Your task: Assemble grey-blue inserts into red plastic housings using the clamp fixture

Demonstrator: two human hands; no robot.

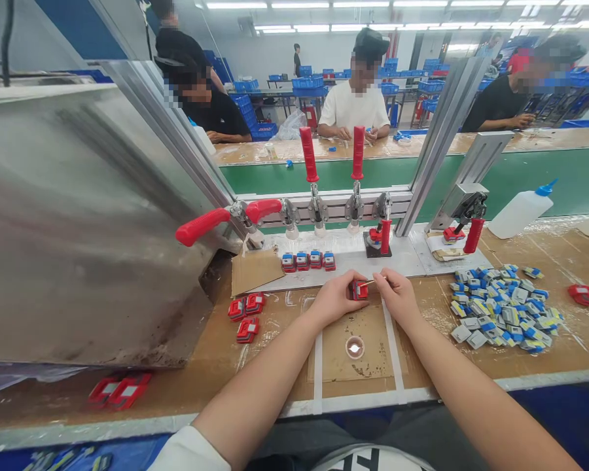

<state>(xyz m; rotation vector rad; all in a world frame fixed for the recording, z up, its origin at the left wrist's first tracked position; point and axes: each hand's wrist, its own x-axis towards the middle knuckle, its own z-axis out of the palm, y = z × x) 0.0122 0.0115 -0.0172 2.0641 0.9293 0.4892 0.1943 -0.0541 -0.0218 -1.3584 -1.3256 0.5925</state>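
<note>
My left hand (336, 297) is closed around a small red-and-dark plastic part (358, 290), held above a cardboard sheet (334, 363). Pinched in the fingers of my right hand (397, 294) is a thin light-coloured stick (370, 282); its tip meets the top of the red part, and the exact contact is too small to tell. Below both hands, a small round clear dish (355, 348) sits on the cardboard among dark specks. To the left lie 3 red parts (248, 330). Beyond the hands stands a row of several red parts with blue-and-grey tops (302, 261).
Toggle clamps with red handles (309, 155) line a metal frame (425, 157) ahead. Right of me are a pile of blue-and-grey pieces (508, 311), a red part (584, 295) and a squeeze bottle (520, 210). A large metal box (93, 229) stands left. Co-workers sit opposite.
</note>
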